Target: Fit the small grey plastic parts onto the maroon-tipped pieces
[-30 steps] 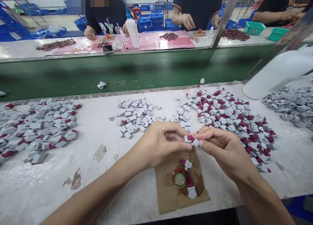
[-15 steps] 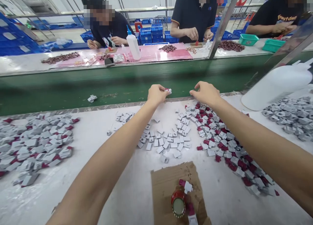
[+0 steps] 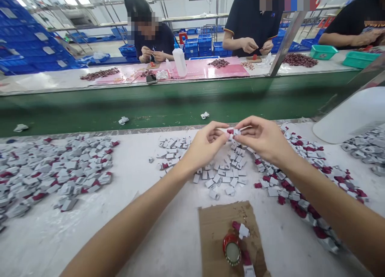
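Fingertips of my left hand (image 3: 209, 144) and my right hand (image 3: 263, 140) meet over the near table edge. Between them is a small maroon-and-white plastic piece (image 3: 234, 132). My left fingers pinch its maroon end, and my right fingers close on the white end. Beneath the hands lie loose white plastic blocks (image 3: 221, 173). A heap of maroon and white pieces (image 3: 288, 185) spreads under my right forearm. On a cardboard sheet (image 3: 212, 237) near me stands a red-rimmed bottle cap (image 3: 232, 253), with two maroon-and-white pieces (image 3: 243, 230) beside it.
A large heap of white and maroon pieces (image 3: 72, 164) lies at left. Beyond the table runs a green belt (image 3: 168, 102) carrying a few white pieces (image 3: 205, 115). A white bottle (image 3: 350, 114) lies tilted at right by a metal post (image 3: 285, 44). Co-workers sit across the belt.
My hands have come together and back toward me from over the belt edge, both now on one piece. A white piece now shows on the belt near the left hand's former place. The view has shifted.
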Available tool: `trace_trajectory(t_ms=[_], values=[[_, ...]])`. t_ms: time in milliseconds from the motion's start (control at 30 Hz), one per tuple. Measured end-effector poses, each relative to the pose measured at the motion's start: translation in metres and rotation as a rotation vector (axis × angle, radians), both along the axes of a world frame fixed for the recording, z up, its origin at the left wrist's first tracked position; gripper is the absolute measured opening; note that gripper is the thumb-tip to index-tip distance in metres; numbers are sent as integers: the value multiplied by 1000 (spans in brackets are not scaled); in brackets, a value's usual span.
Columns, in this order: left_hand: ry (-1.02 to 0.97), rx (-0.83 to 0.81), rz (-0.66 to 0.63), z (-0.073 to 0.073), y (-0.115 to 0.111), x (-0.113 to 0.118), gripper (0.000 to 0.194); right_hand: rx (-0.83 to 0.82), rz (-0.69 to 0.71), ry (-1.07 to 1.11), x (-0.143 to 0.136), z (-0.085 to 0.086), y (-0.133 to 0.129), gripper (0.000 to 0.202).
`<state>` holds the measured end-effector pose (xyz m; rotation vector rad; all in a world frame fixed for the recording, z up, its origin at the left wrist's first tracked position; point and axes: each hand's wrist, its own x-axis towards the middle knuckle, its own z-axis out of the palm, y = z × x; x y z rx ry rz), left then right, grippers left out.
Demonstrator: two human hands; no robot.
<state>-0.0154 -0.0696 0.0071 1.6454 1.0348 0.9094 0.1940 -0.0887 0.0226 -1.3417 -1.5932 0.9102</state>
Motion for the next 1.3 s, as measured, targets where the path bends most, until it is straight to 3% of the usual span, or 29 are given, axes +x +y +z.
trace_trajectory(t_ms=[133, 233, 333, 467, 567, 667, 733, 800, 867, 967, 1067, 1200, 1300], values=[[-201, -24, -76, 3, -51, -5, 12, -30, 16, 185, -7, -4, -62, 33], [-172, -92, -127, 2, -86, -12, 10, -157, 31, 277, -5, -10, -105, 25], [-83, -53, -168, 0, -118, -19, 9, -296, 93, 383, -1, -17, -139, 16], [-62, 3, -245, 0, -141, -23, 10, -278, 43, 351, 3, -25, -167, 10], [40, 77, -299, 3, -129, -27, 16, -162, -58, 190, 6, -29, -179, 12], [278, 329, -220, 3, -92, -35, 25, -91, -144, 82, 6, -33, -188, 15], [545, 449, -91, -1, -61, -40, 34, -72, -106, 41, 4, -34, -195, 11], [740, 422, -42, -8, -33, -44, 41, -52, -23, 15, -1, -35, -203, 6], [805, 343, -53, -15, -13, -44, 38, -34, 52, -3, -5, -35, -210, 6], [777, 282, -57, -19, 3, -42, 25, -20, 107, -18, -8, -34, -216, 12], [679, 241, -26, -11, -1, -42, 15, -58, 94, -6, -6, -35, -220, 12], [195, -78, -44, 5, -26, -48, 29, -115, 51, -3, -3, -37, -224, 9], [-103, -345, -120, 7, -51, -50, 32, -113, 29, 1, -4, -37, -227, 7]])
